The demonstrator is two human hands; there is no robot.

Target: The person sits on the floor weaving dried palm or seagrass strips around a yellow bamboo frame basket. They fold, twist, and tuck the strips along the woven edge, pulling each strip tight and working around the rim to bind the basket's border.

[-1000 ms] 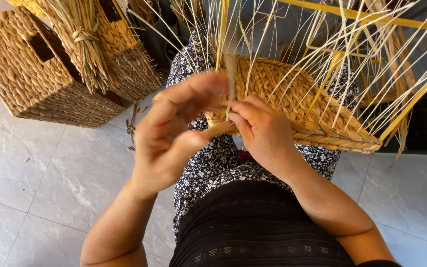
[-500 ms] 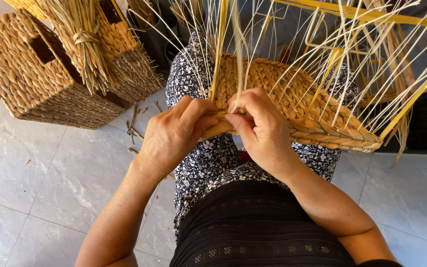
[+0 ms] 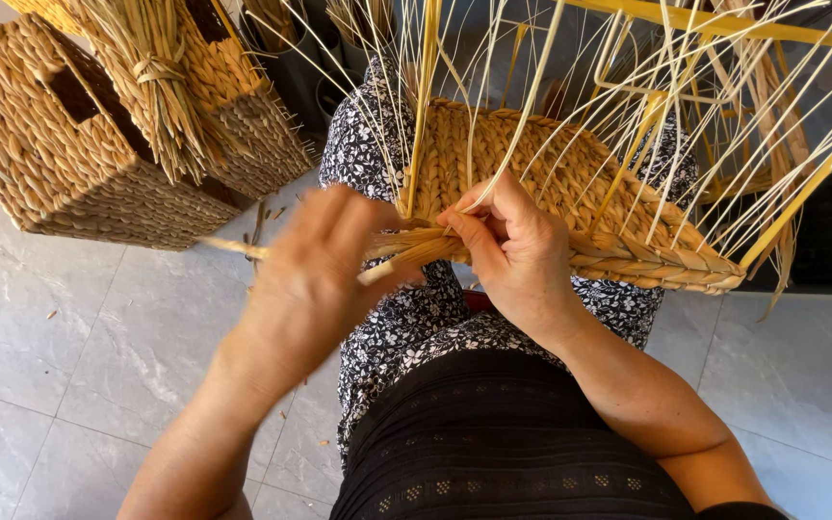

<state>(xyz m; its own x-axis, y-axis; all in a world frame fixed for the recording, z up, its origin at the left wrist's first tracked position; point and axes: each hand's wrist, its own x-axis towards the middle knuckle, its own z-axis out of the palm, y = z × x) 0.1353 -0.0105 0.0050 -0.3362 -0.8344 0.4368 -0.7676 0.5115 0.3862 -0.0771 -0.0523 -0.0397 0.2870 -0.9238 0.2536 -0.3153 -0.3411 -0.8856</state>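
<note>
Fingers point(image 3: 464, 226) pinching golden, perhaps flattened straw strand point(image 3: 416, 252)

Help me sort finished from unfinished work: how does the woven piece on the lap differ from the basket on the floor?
The woven piece is flat and unfinished, with loose thin stalks sticking up from it; the basket is a closed box shape with a handle opening. The piece lies tilted across the lap, pinched by the right hand; the basket rests untouched on the tiles. Both share the same braided straw-coloured weave.
</note>
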